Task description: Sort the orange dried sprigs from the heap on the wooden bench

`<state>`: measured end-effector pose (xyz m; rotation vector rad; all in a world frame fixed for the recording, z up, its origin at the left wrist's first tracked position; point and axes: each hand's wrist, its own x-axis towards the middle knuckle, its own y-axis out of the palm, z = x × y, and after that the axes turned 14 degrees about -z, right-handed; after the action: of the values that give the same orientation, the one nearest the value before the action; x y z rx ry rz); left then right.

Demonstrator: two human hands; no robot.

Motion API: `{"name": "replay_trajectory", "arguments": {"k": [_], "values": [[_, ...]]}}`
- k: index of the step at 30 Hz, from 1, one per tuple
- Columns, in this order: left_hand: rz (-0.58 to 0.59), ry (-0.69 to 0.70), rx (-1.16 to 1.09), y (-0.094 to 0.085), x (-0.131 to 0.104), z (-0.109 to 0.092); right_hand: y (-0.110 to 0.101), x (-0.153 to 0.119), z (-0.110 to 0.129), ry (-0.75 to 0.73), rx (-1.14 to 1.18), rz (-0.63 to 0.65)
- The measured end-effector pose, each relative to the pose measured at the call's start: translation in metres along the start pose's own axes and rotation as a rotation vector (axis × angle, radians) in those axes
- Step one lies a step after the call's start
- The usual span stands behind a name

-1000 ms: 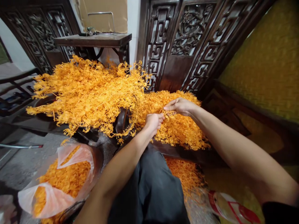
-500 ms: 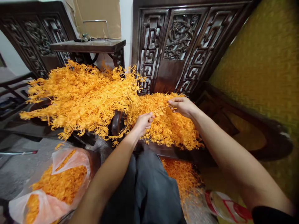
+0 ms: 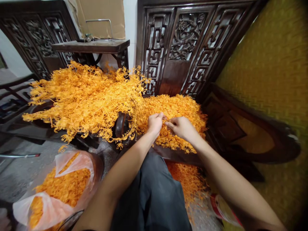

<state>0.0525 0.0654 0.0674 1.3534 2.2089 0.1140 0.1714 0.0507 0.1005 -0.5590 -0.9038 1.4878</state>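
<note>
My left hand [image 3: 155, 123] is closed in a pinch over the nearer orange heap, with a bit of an orange plastic stem [image 3: 165, 119] at its fingertips. Close by on the right, my right hand [image 3: 181, 127] pinches at the same spot, its fingertips almost meeting the left ones. Most of the stem is hidden by the fingers. Beneath both hands, a heap of orange plastic sprigs [image 3: 185, 106] lies on a dark wooden seat [image 3: 166, 152]. A larger pile of branching orange plastic stems [image 3: 84, 93] spreads to the left, over a wooden armrest [image 3: 121, 123].
A clear bag [image 3: 49, 210] of small orange pieces stands at lower left. More orange stems [image 3: 187, 183] lie below the seat. A red-and-clear container [image 3: 222, 208] sits at lower right. Behind are a small table [image 3: 91, 46], cardboard [image 3: 102, 16] and a carved backrest [image 3: 174, 73].
My right hand has come left and down, and my left hand has moved up and right, so they now nearly meet. The stem stretched between them earlier is now mostly hidden.
</note>
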Motion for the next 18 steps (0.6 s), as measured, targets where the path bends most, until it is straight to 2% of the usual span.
{"name": "replay_trajectory", "arguments": {"k": [3,5,7,9,11,13,14,16,18], "values": [[-0.087,0.002,-0.052,0.006,0.008,0.003,0.002,-0.043,0.021,-0.141,-0.099,-0.218],[-0.127,-0.030,-0.068,0.002,0.016,-0.002,-0.003,-0.068,0.029,-0.232,-0.040,-0.323],[-0.113,-0.031,-0.067,-0.007,0.022,-0.011,-0.013,-0.074,0.025,-0.243,0.071,-0.391],[-0.028,0.023,-0.043,-0.016,0.023,-0.020,-0.023,-0.058,0.009,-0.172,0.150,-0.464],[0.084,0.116,0.001,-0.022,0.019,-0.025,-0.030,-0.025,-0.014,-0.051,0.226,-0.500],[0.170,0.198,0.035,-0.025,0.011,-0.028,-0.031,0.012,-0.036,0.090,0.414,-0.411],[0.195,0.219,0.039,-0.025,0.007,-0.028,-0.030,0.028,-0.045,0.147,0.505,-0.321],[0.234,0.227,0.031,-0.027,0.001,-0.027,-0.025,0.051,-0.056,0.219,0.651,-0.223],[0.273,0.197,0.014,-0.029,-0.003,-0.027,-0.017,0.063,-0.061,0.235,0.688,-0.215]]}}
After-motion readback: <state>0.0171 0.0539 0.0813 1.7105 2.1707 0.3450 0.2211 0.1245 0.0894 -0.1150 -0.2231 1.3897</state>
